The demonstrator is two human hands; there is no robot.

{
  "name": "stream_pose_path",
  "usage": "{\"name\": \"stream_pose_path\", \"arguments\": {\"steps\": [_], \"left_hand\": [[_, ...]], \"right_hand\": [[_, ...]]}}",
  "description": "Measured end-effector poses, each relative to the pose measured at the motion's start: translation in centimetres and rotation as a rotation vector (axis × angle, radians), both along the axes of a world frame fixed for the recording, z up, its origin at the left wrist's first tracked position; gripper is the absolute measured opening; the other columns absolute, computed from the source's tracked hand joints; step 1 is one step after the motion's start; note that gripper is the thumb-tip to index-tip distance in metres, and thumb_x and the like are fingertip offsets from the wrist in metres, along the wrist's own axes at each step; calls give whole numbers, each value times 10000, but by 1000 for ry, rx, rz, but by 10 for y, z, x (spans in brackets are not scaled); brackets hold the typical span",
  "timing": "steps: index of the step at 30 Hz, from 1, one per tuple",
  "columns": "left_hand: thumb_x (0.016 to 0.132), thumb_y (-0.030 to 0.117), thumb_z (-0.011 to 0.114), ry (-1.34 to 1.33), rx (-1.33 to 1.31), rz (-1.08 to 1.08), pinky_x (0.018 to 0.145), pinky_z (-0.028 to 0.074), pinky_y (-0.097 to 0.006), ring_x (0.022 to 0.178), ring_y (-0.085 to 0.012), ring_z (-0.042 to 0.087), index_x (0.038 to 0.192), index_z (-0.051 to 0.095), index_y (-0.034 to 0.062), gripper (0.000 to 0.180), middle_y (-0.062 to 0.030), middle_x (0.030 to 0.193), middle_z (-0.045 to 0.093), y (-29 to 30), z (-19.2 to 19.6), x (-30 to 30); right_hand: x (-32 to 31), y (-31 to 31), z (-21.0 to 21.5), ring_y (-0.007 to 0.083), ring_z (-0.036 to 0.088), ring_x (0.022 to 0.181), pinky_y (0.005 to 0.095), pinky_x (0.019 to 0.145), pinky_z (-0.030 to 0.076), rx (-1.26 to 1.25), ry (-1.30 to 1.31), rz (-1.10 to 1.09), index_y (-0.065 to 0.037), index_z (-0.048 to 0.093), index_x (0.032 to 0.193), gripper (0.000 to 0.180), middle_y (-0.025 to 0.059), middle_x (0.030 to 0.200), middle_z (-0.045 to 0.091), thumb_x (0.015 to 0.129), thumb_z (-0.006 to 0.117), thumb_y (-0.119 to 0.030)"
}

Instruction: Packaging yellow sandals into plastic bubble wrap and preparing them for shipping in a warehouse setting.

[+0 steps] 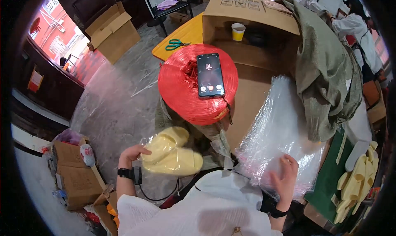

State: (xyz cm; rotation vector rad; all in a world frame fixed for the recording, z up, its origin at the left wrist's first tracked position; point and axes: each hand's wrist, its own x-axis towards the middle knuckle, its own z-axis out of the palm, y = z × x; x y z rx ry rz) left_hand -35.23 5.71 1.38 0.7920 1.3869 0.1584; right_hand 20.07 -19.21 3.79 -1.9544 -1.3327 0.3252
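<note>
My left hand pinches the edge of a clear plastic bag with a pair of pale yellow slippers inside, held out over the floor at the left. Over the near edge of a stack of clear plastic bags is my right hand, fingers apart and holding nothing that I can see; whether it touches the bags I cannot tell. Straight ahead sits a big roll of red plastic twine, with a smartphone lying on top, its screen lit.
Scissors with green handles lie on a yellow tabletop. A cardboard box holds a paper cup. Grey-green cloth drapes beside it. More yellow slippers lie at the right; another person is at the far right.
</note>
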Motion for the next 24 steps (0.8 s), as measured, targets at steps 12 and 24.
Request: {"name": "stream_pose_path", "arguments": {"steps": [12,24], "left_hand": [[943,359,628,-246,755,-114,1006,492,-392,1227,-260,595,1431,457,33,611,-135,1332,616,93,-254,167],[963,346,516,636,914,-1033,1045,413,-383,1310,-274,467,1466,430,95,569,-99,1455,468,42,-260,191]], "right_hand": [[-7,1,-14,355,514,1228,437,1031,442,54,100,-96,-43,650,1175,512,157,1305,558,700,829,-111],[-6,8,-16,361,526,1201,448,1013,441,31,-24,-123,-56,664,1133,469,149,1276,581,703,838,-124]]}}
